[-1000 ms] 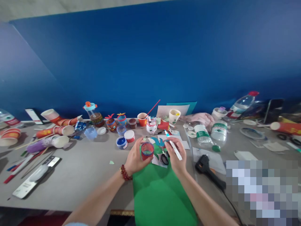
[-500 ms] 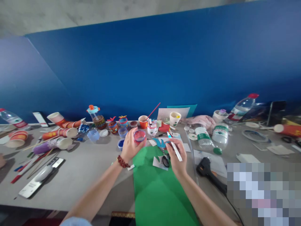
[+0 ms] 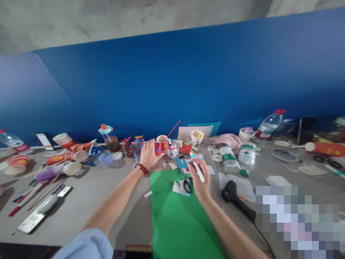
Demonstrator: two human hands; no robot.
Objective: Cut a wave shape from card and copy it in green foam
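My left hand (image 3: 149, 155), with a beaded bracelet at the wrist, has its fingers around a small red cup (image 3: 157, 148) near the back of the table. In my right hand (image 3: 199, 178) is a white marker (image 3: 198, 171), pointing up and left. A blue paper cutout (image 3: 182, 163) lies just left of that hand. Scissors with black handles (image 3: 187, 185) rest on a white paper piece (image 3: 180, 188) on the green sheet (image 3: 183, 219). Right of the red cup stands a white cup with a drawn face (image 3: 172, 150).
A black glue gun (image 3: 234, 196) with a cable lies at the right. Plastic bottles (image 3: 229, 158) and a paper cup (image 3: 197, 138) stand behind it. Paper-cup tubes (image 3: 60, 170), pens and a phone (image 3: 44, 208) lie at the left. A blue panel (image 3: 172, 79) rises behind.
My left hand has moved away from me with the red cup, toward the back row of cups. My right hand still holds the marker. The camera view has shifted slightly.
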